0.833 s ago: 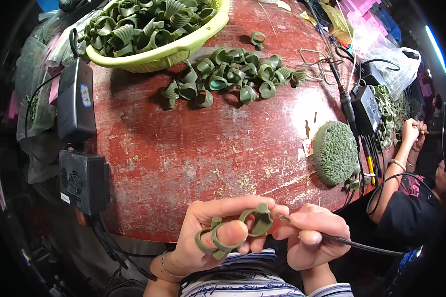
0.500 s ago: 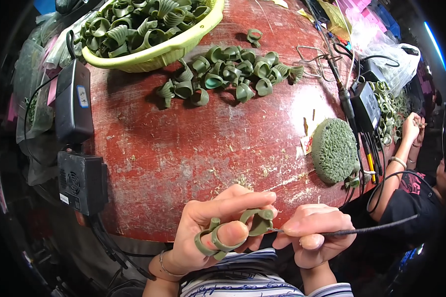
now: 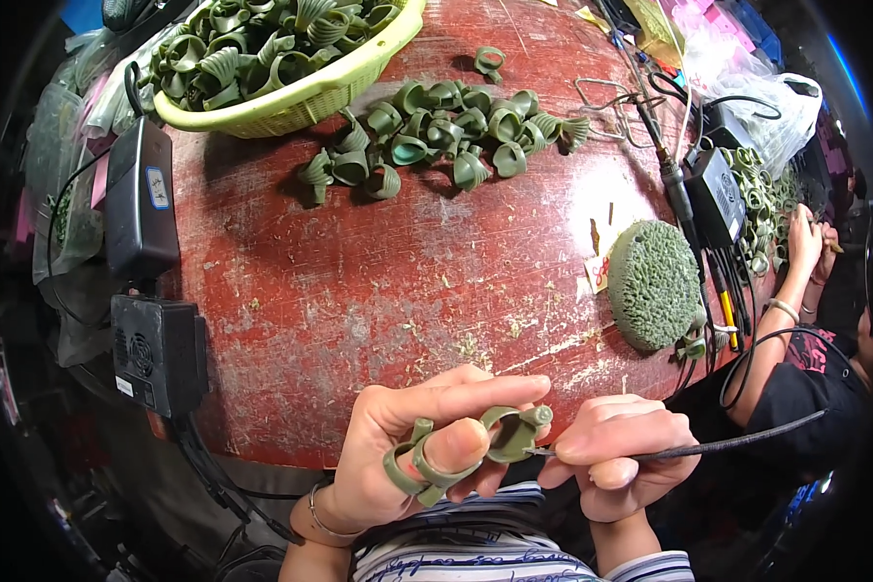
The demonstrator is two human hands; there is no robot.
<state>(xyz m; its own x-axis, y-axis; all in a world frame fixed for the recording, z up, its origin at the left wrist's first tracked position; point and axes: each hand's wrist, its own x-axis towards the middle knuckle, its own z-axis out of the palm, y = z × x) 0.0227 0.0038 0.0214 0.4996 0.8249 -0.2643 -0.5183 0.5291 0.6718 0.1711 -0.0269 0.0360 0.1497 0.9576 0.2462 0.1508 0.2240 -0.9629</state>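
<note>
My left hand (image 3: 373, 422) pinches a green wax-like ring (image 3: 516, 441) between its thumb and fingers, with the ring's opening facing up. Around that thumb sits another green band (image 3: 398, 472) with a short stub. My right hand (image 3: 640, 446) is closed on a thin pen-like tool, from which a black cord (image 3: 761, 438) runs off to the right. The tool's fine metal tip (image 3: 543, 451) meets or nearly meets the ring's right edge; contact is too small to tell. Both hands are just off the table's near edge.
Similar rings (image 3: 446, 131) are piled on the worn red table (image 3: 359, 291). A yellow-green basket (image 3: 291, 112) holds more. A round, rough green block (image 3: 655, 286) stands right, beside cables and a black power box (image 3: 716, 199). Black boxes (image 3: 160, 354) line the left edge. Another person's arm (image 3: 795, 262) is far right.
The ring in my left hand has tilted and shifted slightly to the right, its stub now pointing right. My right hand keeps the tool at its edge. The whole view has shifted a little.
</note>
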